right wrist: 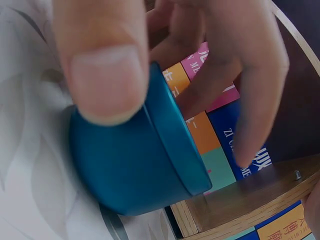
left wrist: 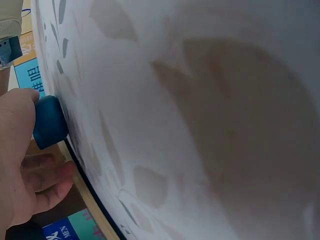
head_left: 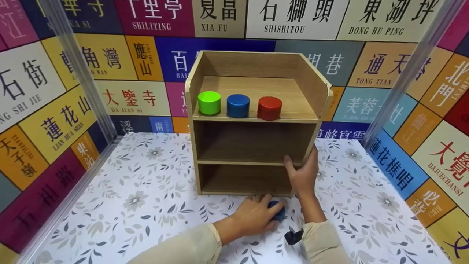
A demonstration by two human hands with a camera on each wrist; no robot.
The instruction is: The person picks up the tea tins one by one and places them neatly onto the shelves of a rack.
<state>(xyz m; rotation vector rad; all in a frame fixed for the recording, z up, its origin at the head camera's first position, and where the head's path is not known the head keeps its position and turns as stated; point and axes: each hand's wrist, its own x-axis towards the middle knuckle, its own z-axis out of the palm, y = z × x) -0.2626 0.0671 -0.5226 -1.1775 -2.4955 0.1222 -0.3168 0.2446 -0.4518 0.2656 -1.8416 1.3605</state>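
Observation:
My left hand (head_left: 253, 215) grips a small round blue tin (head_left: 277, 211) on the table by the front foot of a wooden shelf unit (head_left: 253, 161). In the right wrist view its thumb (right wrist: 107, 85) lies against the side of the lidded tin (right wrist: 130, 160). The left wrist view shows the same tin (left wrist: 50, 122) beside that hand (left wrist: 20, 155). My right hand (head_left: 305, 174) holds the unit's right side panel, thumb at the front edge; its other fingers are mostly hidden. Green (head_left: 209, 103), blue (head_left: 238, 106) and red (head_left: 269, 108) tins line the top shelf's front.
Below the top shelf, the unit has a middle compartment (head_left: 253, 141) and a bottom compartment (head_left: 242, 179). It stands on a leaf-patterned tabletop (head_left: 121, 205). Panels with printed place names (head_left: 205, 18) enclose the back and sides. A black wrist camera (head_left: 294, 237) sits by the right cuff.

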